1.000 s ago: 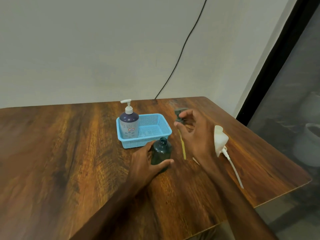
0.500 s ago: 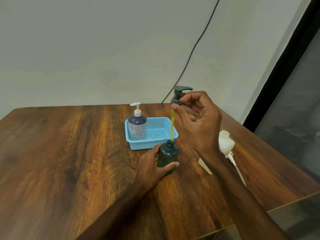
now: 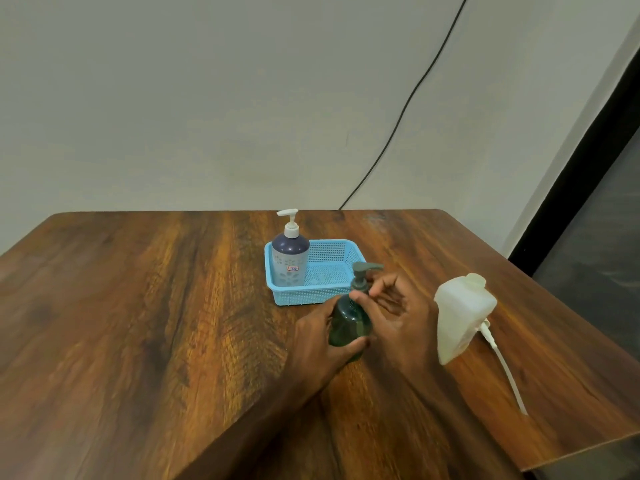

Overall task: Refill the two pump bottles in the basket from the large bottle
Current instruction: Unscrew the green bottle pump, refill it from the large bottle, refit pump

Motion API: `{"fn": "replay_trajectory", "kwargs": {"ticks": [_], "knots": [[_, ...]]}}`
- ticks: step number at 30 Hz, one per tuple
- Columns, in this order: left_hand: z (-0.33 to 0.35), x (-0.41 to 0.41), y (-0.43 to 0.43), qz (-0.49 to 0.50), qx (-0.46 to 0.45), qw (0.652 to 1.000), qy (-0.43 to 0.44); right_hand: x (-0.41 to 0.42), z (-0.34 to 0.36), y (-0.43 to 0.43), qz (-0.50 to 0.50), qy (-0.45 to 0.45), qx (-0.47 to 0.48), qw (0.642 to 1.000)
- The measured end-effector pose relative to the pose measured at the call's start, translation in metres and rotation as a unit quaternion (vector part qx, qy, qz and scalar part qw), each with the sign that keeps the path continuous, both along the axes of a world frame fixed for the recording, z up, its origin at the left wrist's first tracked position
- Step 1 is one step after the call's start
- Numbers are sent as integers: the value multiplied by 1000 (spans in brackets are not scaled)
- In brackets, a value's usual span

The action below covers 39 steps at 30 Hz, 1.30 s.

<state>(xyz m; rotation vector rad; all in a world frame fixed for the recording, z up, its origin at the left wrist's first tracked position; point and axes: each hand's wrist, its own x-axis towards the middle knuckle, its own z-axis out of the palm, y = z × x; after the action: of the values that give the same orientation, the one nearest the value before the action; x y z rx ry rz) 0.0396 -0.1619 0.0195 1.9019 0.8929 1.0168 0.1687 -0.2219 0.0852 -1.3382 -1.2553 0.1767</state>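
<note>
A dark green pump bottle [image 3: 348, 327] stands on the wooden table just in front of the blue basket [image 3: 346, 251]. My left hand [image 3: 318, 337] wraps its body. My right hand [image 3: 398, 313] pinches the collar of the dark green pump head [image 3: 363, 273], which sits in the bottle's neck. A purple pump bottle with a white pump [image 3: 290, 252] stands in the basket's left end. The large whitish bottle [image 3: 460, 317] stands to the right of my right hand, its cap on.
A loose white pump tube [image 3: 502, 362] lies on the table behind and right of the large bottle. The table's right edge [image 3: 571, 452] runs close by. A black cable [image 3: 398, 123] hangs down the wall behind.
My right hand has lowered the pump head with its yellow-coated tube down into the green bottle's neck. My left hand has kept hold of the bottle.
</note>
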Motion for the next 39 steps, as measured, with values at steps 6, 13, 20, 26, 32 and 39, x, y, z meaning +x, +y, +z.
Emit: {"fn": "replay_trajectory", "kwargs": {"ticks": [6,13,20,26,32,39], "knots": [[-3,1,2,4,5,1000,5,-3,-11,-2,-43,-7,-18,999],[37,-40,24,-95,-36,982,159,3,-18,-9,-1,50,-67,997],[67,-20,28,11,35,999,4,10,-30,1,65,54,-151,985],[68,0,27,41,77,996,12,19,-32,4,80,41,-154,984],[75,-9,28,-44,49,996,52,24,-32,3,110,64,-155,980],[58,18,16,-52,-51,997,1,22,-34,1,101,66,-147,982]]}}
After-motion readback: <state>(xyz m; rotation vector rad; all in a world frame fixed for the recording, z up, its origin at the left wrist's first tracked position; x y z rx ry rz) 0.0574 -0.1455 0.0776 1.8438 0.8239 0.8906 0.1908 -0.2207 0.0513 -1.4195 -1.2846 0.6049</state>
